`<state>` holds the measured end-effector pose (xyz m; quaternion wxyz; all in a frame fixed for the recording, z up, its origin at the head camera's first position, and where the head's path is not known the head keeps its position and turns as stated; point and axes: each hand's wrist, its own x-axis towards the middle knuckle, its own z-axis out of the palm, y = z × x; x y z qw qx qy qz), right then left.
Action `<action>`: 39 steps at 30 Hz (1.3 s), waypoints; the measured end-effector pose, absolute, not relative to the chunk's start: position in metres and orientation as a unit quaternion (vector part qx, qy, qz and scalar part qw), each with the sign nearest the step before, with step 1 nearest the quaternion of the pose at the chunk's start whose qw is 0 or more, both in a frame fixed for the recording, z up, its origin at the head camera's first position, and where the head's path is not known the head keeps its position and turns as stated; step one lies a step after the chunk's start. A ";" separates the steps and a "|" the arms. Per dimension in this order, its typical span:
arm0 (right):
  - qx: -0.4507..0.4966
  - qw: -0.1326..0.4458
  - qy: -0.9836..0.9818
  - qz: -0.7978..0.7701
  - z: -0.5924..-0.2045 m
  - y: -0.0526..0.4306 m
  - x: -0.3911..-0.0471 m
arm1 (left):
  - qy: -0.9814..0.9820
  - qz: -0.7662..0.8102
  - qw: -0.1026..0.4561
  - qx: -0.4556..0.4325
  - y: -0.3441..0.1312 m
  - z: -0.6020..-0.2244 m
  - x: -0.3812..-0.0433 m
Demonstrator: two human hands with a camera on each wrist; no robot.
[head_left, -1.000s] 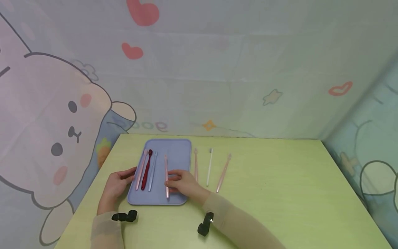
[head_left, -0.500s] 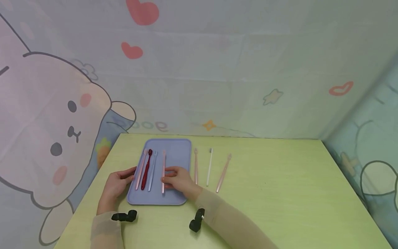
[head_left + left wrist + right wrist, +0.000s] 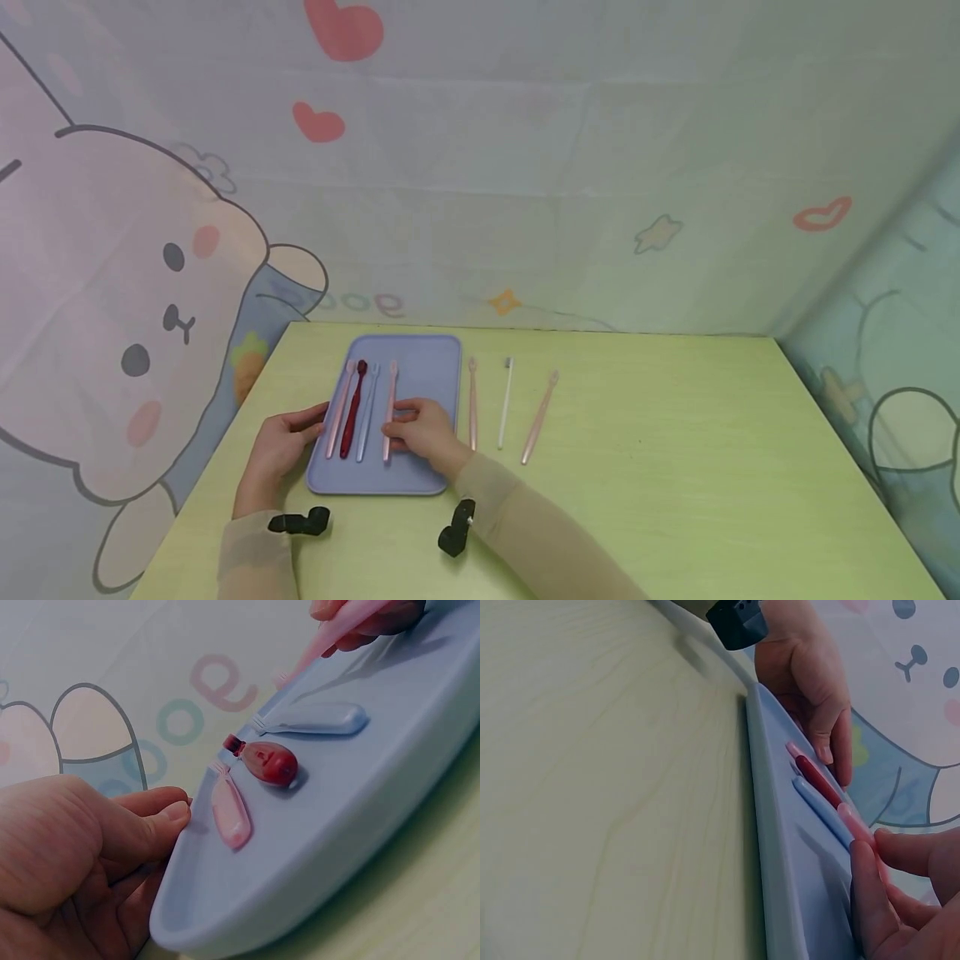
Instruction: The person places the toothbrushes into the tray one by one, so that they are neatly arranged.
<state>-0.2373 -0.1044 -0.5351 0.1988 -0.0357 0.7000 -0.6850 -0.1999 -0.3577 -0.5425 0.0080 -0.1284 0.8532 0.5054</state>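
Note:
My right hand (image 3: 426,432) pinches a pink toothbrush (image 3: 391,390) between thumb and fingers over the middle of the lavender tray (image 3: 427,362). In the left wrist view this pink toothbrush (image 3: 341,630) is tilted, and its handle is partly hidden by the fingers. My left hand (image 3: 281,447) holds the tray's left edge, its thumb at the rim in the left wrist view. Between the hands, a pink toothbrush (image 3: 338,421), a red toothbrush (image 3: 350,422) and a light blue toothbrush (image 3: 367,422) lie side by side on the tray, heads toward the back.
Right of the tray on the yellow-green table (image 3: 675,467) lie a pink toothbrush (image 3: 473,404), a white toothbrush (image 3: 506,408) and another pink toothbrush (image 3: 537,425). A patterned cloth (image 3: 570,167) hangs behind the table's back edge.
My right hand has moved left over the tray with the pink toothbrush, bringing it closer to the light blue one. The left hand and the tray have stayed in place.

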 end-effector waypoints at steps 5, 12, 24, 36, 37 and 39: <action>-0.030 0.184 0.722 -0.666 -0.529 -0.109 -0.234 | 0.854 0.503 0.011 -0.132 -0.358 -0.542 -0.200; -0.028 0.165 0.758 -0.630 -0.533 -0.116 -0.237 | 0.855 0.501 0.012 -0.130 -0.358 -0.543 -0.200; -0.045 0.106 0.816 -0.566 -0.536 -0.130 -0.233 | 0.860 0.493 0.014 -0.132 -0.358 -0.541 -0.198; -0.069 0.066 0.839 -0.536 -0.532 -0.128 -0.226 | 0.859 0.497 0.011 -0.127 -0.358 -0.540 -0.199; -0.068 0.067 0.837 -0.538 -0.534 -0.128 -0.226 | 0.858 0.497 0.012 -0.128 -0.358 -0.541 -0.199; -0.065 0.071 0.833 -0.545 -0.536 -0.128 -0.227 | 0.858 0.497 0.012 -0.131 -0.358 -0.542 -0.199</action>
